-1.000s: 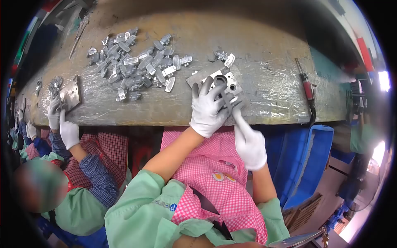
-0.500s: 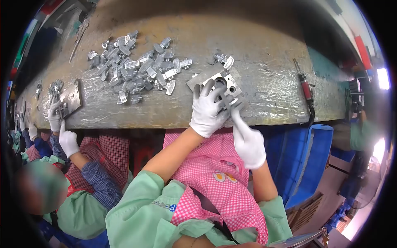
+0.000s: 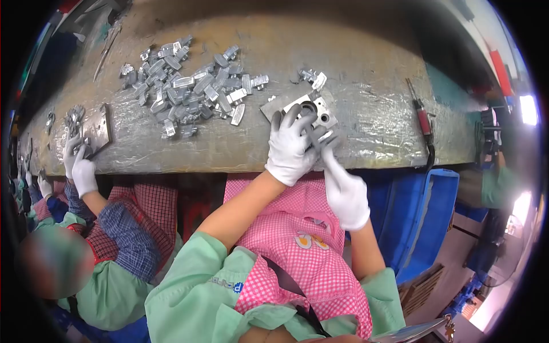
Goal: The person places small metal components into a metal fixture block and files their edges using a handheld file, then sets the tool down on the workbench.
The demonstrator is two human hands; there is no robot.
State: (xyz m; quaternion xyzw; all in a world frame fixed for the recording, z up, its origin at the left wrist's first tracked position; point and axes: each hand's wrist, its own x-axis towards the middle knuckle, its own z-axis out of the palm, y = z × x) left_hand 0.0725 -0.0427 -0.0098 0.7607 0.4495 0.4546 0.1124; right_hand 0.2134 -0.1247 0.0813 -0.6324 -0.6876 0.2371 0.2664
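Note:
Both my hands wear white gloves with dark, grey-stained fingers. At the near edge of a metal fixture block (image 3: 331,112) with round holes, they meet around a small silver metal casting (image 3: 325,136). My left hand (image 3: 293,146) is closed on the casting from the left, its fingers reaching over the block's near edge. From the right, my right hand (image 3: 345,186) pinches the same casting with thumb and fingers, which partly hide it. Just beyond the block lie a few similar castings (image 3: 313,78).
A large heap of grey metal castings (image 3: 194,91) lies on the worktable (image 3: 229,157) to the left. At the right is a red-handled tool (image 3: 422,122) with a dark cord. A blue crate (image 3: 420,223) stands below the edge. On the left, a co-worker's gloved hands (image 3: 83,166) work beside a metal plate (image 3: 102,130).
My hands stay together at the block and shift very slightly. The whole view has moved a little. The co-worker's nearer hand has moved up and left toward their other hand.

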